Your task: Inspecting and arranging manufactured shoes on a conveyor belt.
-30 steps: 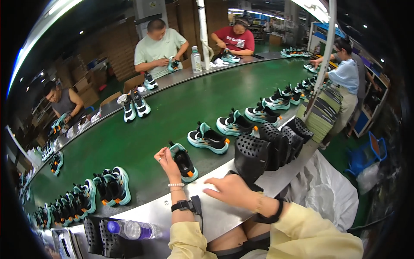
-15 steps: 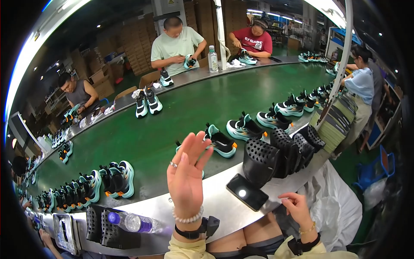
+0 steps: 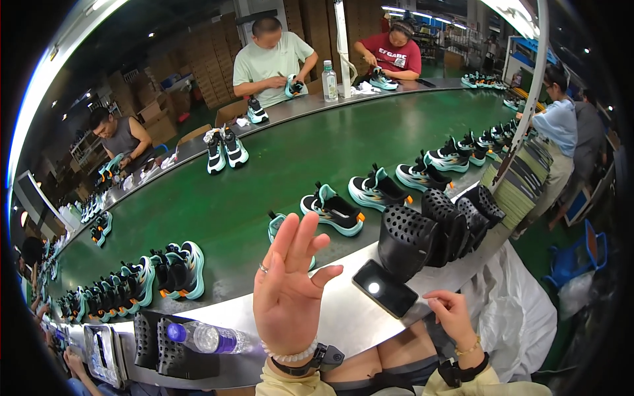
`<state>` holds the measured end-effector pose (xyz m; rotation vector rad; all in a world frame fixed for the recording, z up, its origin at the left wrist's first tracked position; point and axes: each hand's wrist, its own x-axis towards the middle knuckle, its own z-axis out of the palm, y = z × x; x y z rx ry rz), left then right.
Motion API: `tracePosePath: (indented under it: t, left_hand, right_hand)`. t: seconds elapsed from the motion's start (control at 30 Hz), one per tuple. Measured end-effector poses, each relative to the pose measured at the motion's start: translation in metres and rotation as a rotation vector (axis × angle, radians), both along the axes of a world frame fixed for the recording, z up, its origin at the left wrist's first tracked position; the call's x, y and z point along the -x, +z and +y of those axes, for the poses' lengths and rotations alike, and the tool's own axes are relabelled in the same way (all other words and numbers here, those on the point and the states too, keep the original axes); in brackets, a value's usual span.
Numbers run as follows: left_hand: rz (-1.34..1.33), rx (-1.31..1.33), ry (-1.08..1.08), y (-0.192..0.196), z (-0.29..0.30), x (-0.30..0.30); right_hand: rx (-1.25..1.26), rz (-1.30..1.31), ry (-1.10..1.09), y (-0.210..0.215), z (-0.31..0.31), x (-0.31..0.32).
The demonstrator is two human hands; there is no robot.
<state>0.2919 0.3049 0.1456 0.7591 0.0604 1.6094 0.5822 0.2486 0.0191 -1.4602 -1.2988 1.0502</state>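
My left hand [image 3: 287, 297] is raised over the metal table edge, palm facing me, with nothing in it. Its fingers are stretched and the thumb stands apart; a ring and a beaded bracelet show. Behind the fingertips a black and mint sneaker [image 3: 275, 226] is partly hidden. My right hand [image 3: 454, 320] hovers low at the right, fingers loosely bent and holding nothing. Nearest to it lies a black phone [image 3: 385, 288] with a bright reflection on its screen. Black perforated boot-like forms [image 3: 406, 241] stand just beyond the phone.
Sneakers line the green table [image 3: 264, 178] on the right, including one sneaker [image 3: 333, 210], and a sneaker row [image 3: 122, 287] at the left. A purple-capped bottle [image 3: 211, 338] lies by a metal tray [image 3: 102, 356]. Several people work around the table. A blue stool [image 3: 578, 254] stands right.
My left hand has lowered and turned slightly, its thumb or outer finger spreading further right. The view has shifted a little. My right hand stays near the phone.
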Motion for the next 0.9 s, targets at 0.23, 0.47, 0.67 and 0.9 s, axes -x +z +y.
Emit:
tracePosePath:
  t: [0.23, 0.47, 0.67, 0.9]
  left_hand:
    - [-0.045, 0.029, 0.085, 0.0, 0.012, -0.011]
    - [0.109, -0.047, 0.45, -0.013, 0.022, 0.009]
    - [1.42, 0.2, 1.173, -0.121, 0.084, 0.034]
    - [1.582, 0.314, 0.895, -0.206, 0.116, 0.046]
  right_hand:
    - [-0.027, -0.06, -0.093, -0.002, 0.001, -0.01]
    - [-0.404, -0.284, -0.58, 0.048, 0.025, -0.076]
    - [-0.703, -0.549, -0.84, 0.069, 0.073, -0.201]
    - [-0.576, -0.667, -0.655, -0.009, 0.127, -0.257]
